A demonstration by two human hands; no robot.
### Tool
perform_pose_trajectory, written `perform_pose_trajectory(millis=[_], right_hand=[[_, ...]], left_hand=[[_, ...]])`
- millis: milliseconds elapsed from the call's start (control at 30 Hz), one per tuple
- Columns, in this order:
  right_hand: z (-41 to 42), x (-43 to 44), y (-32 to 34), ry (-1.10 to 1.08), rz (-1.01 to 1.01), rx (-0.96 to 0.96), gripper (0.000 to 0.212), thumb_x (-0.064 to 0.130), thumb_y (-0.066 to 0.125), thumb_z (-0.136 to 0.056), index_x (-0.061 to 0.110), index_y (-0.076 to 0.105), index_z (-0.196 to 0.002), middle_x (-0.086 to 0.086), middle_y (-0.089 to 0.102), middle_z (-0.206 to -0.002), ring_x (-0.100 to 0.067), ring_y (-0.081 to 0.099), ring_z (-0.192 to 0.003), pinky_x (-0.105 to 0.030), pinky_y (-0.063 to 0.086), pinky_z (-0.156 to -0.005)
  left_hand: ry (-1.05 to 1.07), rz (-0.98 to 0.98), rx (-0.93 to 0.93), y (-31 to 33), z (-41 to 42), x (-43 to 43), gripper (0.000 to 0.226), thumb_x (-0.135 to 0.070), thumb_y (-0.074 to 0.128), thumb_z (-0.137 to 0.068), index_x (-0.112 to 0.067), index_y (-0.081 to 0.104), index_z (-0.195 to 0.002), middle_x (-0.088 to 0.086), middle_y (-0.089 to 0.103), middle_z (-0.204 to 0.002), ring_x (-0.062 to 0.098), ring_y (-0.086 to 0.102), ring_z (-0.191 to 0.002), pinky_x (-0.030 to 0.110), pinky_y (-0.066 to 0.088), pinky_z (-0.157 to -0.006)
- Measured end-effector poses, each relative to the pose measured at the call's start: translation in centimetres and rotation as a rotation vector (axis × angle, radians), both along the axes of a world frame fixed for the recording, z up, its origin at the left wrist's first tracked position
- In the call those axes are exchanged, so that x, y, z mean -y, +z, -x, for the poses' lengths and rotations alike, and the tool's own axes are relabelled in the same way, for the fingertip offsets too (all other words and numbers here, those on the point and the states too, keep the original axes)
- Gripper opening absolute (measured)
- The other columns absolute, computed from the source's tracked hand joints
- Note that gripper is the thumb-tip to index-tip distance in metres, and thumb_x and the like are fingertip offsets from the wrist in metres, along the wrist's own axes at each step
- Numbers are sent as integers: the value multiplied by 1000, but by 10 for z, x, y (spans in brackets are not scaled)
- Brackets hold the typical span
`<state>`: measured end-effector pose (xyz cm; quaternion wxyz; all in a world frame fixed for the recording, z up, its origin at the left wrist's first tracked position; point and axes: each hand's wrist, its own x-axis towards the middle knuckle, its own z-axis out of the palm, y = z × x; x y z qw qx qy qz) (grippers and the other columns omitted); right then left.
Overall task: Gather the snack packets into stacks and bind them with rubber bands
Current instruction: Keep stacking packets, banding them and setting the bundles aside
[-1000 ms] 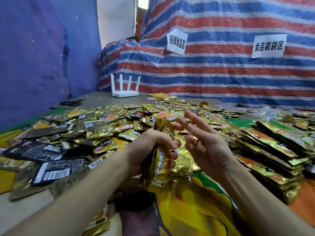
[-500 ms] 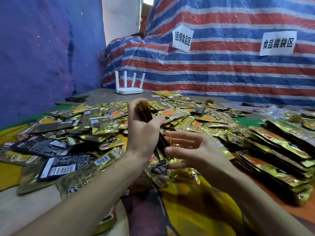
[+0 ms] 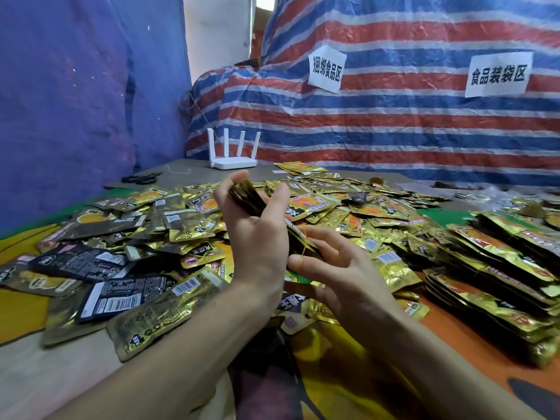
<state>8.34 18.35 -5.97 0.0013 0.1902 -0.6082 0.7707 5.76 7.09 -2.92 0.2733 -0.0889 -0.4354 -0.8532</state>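
Note:
My left hand grips a stack of gold and black snack packets, held edge-up above the table, thumb on one side and fingers on the other. My right hand is just right of it, fingers spread, with a thin yellow rubber band stretched across the fingers against the stack's lower end. Loose gold packets lie scattered over the table behind the hands.
Rows of stacked packets fill the right side. Dark packets lie at the left. A white router and black scissors sit at the table's far end. A striped tarp with two paper signs hangs behind.
The left hand turned and raised the stack from low and upright to higher and slanted. The right hand moved in under it with the rubber band over its fingers.

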Motion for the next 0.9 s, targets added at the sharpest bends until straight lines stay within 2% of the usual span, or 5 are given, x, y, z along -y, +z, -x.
perform_pose_trajectory(millis=[167,300,533,733,900], right_hand=[[-2,5,-3,-43,5,-38,46,23,87,-64,21,74,-108,-1,73,-120,-24,73,-104,-32,58,-76],[-3,0,-3,-167,-83,-108,48,25,87,-66,23,74,-111,2,75,-115,-22,71,-110,-37,62,-81],[-3,-9,8,-260,-223,-169,38,26,84,-64,23,79,-102,3,77,-108,-16,70,-110,-48,56,-97],[-3,-10,11,-144,-193,-89,53,28,76,-65,22,73,-118,-5,76,-108,-14,74,-98,-21,57,-74],[-1,-16,11,-119,-334,-121,46,28,71,-64,27,76,-109,-3,72,-113,-11,70,-103,-22,54,-81]], left_hand=[[-41,-74,120,-4,-1,-5,27,-22,66,-96,-28,48,-116,3,61,-83,16,62,-71,39,52,-70],[-122,-63,181,-11,-5,-10,40,-32,67,-94,-18,48,-127,7,61,-96,24,60,-87,55,51,-89],[-161,-20,250,-17,-7,-12,35,-34,66,-96,-20,46,-120,5,55,-99,23,58,-89,39,47,-79],[-241,-26,311,-21,-8,-13,56,-45,71,-72,-20,49,-116,15,63,-105,41,66,-106,66,47,-100],[-189,59,221,-22,-4,-10,40,-40,70,-72,-31,53,-108,-4,66,-89,25,67,-95,57,54,-95]])
